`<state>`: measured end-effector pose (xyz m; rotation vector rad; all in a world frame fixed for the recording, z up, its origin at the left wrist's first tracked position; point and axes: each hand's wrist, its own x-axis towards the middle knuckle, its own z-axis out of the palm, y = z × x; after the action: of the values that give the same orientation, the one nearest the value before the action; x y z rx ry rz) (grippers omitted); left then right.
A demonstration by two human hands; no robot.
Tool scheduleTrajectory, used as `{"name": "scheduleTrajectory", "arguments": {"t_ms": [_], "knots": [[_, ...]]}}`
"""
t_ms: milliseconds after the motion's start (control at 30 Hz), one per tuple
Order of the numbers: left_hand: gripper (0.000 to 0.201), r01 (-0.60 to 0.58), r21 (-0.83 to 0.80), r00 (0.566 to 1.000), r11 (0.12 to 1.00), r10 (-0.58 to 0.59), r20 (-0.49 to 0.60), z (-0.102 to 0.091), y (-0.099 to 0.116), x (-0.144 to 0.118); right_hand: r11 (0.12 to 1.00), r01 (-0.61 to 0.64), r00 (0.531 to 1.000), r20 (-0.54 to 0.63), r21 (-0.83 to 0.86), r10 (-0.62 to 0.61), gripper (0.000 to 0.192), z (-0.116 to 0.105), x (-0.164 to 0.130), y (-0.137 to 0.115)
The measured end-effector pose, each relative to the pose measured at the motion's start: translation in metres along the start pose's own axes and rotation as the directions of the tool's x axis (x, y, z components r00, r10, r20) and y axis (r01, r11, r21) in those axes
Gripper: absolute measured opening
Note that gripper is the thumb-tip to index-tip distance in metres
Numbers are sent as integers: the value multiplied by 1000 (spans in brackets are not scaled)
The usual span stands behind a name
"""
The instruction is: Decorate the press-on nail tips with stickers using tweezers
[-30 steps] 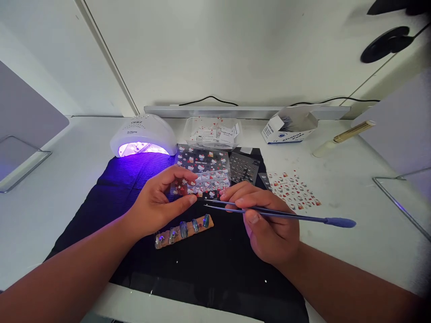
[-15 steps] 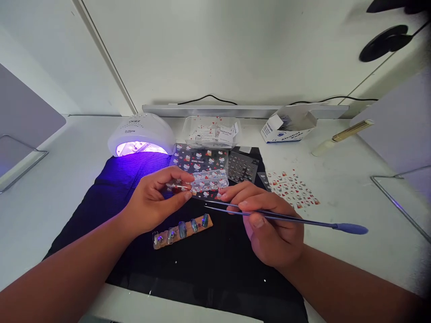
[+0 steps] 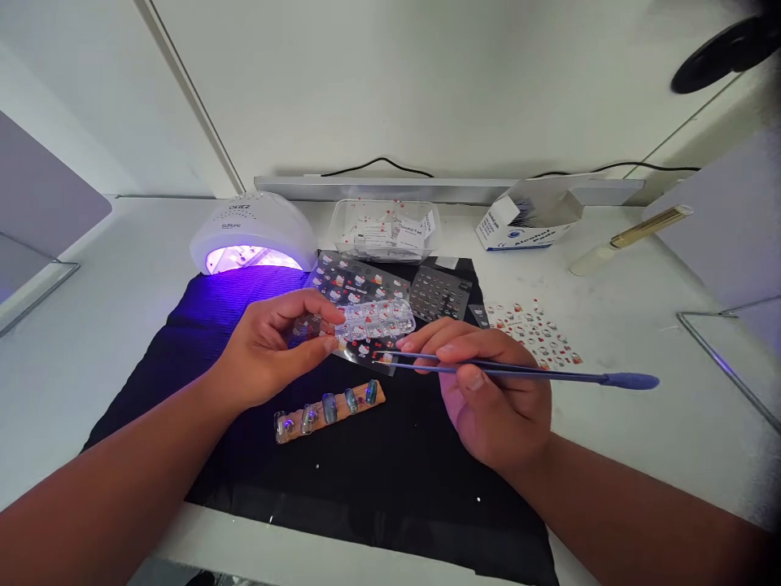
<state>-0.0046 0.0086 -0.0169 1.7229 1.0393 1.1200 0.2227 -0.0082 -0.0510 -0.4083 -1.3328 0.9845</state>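
A clear bead box (image 3: 372, 319) is gripped by the left hand (image 3: 268, 354) above the nail strip (image 3: 329, 409), while tweezers (image 3: 518, 373) are pinched in the right hand (image 3: 488, 399).

Bright, even light; violet glow from the nail lamp (image 3: 253, 236); edges bowed, corners dark.

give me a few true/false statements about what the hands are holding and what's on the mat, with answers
1. The left hand holds a clear compartment box. True.
2. The right hand holds scissors. False: it holds blue tweezers.
3. The nail lamp is switched off. False: it glows violet inside.
4. A strip of nail tips lies on the black mat. True.
5. The strip of nail tips sits inside the lamp. False: it lies on the mat below the hands.
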Motion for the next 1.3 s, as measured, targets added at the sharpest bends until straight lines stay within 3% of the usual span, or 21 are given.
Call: {"name": "scheduleTrajectory", "arguments": {"t_ms": [500,833,1300], "knots": [[17,-36,-25,999,999,36,24,0,-1,-3,999,-39,999,24,23,39,16,3,-4,-2],[20,-42,-13,999,999,42,-18,2,-3,-4,999,24,997,69,-40,-21,21,-1,-7,0],[23,-46,-16,998,999,47,38,7,3,-6,996,85,993,90,-33,-81,25,0,-3,1]]}}
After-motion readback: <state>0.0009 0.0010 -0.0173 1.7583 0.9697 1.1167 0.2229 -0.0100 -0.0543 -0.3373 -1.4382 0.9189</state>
